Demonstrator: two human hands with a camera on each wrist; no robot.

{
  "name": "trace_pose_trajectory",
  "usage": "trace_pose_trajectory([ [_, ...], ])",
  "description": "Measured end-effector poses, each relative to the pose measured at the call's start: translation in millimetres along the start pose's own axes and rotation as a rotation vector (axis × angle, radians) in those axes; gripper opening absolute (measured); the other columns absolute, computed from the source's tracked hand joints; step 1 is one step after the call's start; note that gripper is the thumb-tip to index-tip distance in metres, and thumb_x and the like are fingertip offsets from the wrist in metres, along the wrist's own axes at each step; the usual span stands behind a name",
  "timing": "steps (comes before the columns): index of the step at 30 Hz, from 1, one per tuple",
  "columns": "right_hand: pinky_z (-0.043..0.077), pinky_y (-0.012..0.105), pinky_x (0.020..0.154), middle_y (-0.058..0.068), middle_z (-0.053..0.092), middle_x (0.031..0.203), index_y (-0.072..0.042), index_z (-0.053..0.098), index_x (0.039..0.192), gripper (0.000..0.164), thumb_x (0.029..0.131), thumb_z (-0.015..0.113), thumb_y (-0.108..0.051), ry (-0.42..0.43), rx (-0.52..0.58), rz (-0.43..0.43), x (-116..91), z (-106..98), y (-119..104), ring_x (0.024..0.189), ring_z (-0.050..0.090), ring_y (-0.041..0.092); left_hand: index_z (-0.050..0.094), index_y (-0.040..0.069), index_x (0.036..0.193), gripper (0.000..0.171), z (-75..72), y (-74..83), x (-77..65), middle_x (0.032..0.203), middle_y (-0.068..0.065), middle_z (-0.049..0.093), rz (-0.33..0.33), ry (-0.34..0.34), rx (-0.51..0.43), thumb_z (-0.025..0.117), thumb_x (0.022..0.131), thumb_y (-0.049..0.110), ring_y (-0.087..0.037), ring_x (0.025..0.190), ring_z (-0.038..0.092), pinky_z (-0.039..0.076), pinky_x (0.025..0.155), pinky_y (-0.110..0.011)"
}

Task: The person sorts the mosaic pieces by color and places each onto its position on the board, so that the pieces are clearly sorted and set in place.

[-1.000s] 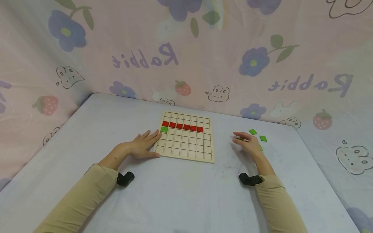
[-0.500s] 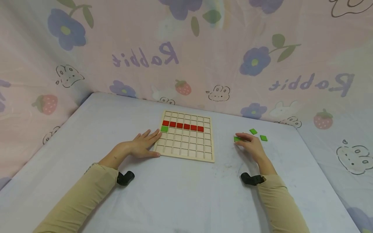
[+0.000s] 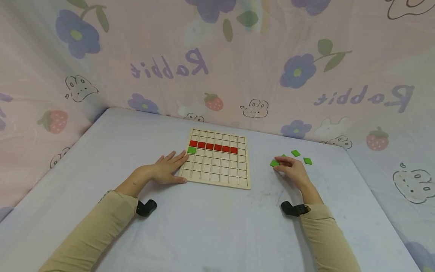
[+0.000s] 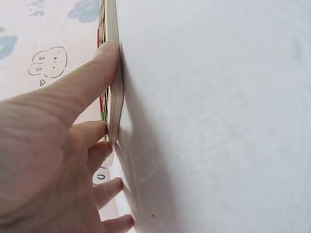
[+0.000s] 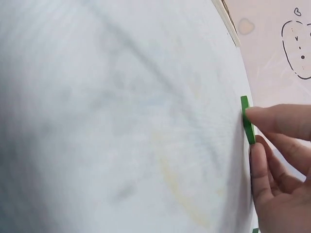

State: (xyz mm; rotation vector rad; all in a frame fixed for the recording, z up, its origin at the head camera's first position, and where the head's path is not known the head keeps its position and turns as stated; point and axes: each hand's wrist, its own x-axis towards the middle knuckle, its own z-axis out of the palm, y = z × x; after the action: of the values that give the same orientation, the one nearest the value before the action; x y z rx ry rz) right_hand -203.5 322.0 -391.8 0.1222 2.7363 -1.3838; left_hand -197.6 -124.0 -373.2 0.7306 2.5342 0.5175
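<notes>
A pale wooden grid board [image 3: 217, 184] lies on the white-covered table. Across it runs a row of red square tiles [image 3: 209, 146], with one green tile [image 3: 192, 150] below its left end. My left hand [image 3: 164, 170] rests at the board's left side, fingers spread; in the left wrist view the thumb touches the board's edge [image 4: 114, 73]. To the right of the board, my right hand [image 3: 294, 170] pinches a green square tile [image 3: 274, 163] low over the table. The right wrist view has this tile [image 5: 247, 121] between thumb and fingertips.
Beyond the right hand lie two loose green tiles [image 3: 295, 153] [image 3: 307, 161]. Another green tile [image 3: 283, 155] peeks out behind its fingers. A printed cloth [image 3: 231, 75] hangs along the table's far edge.
My right hand has shifted slightly right. The green tile at its fingertips now shows more fully, and another green tile has come into sight behind the fingers. My left hand stays put.
</notes>
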Motion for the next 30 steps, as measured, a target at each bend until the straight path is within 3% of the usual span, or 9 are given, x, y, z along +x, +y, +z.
trace_pose_trajectory([
  [14,0.043,0.014,0.071,0.017,0.059,0.115,0.000,0.058,0.130,0.045,0.089,0.068,-0.017,-0.004,-0.118,-0.016,-3.2,-1.4,-3.0,0.088,0.050,0.003,0.010,0.004,0.154,0.085,0.2,0.6,0.6,0.161,-0.018,0.002,0.004,0.003,0.004,0.057,0.094,0.043,-0.047,0.145,-0.003,0.000,0.113,-0.066],
  [30,0.045,0.015,0.074,0.021,0.059,0.122,-0.002,0.059,0.130,0.047,0.089,0.069,-0.022,-0.031,-0.104,-0.035,-1.8,2.6,-6.8,0.098,0.053,0.011,0.010,0.004,0.154,0.084,0.3,0.8,-0.4,0.161,-0.018,0.002,-0.001,0.005,0.001,0.056,0.095,0.042,-0.046,0.145,-0.004,0.000,0.114,-0.065],
])
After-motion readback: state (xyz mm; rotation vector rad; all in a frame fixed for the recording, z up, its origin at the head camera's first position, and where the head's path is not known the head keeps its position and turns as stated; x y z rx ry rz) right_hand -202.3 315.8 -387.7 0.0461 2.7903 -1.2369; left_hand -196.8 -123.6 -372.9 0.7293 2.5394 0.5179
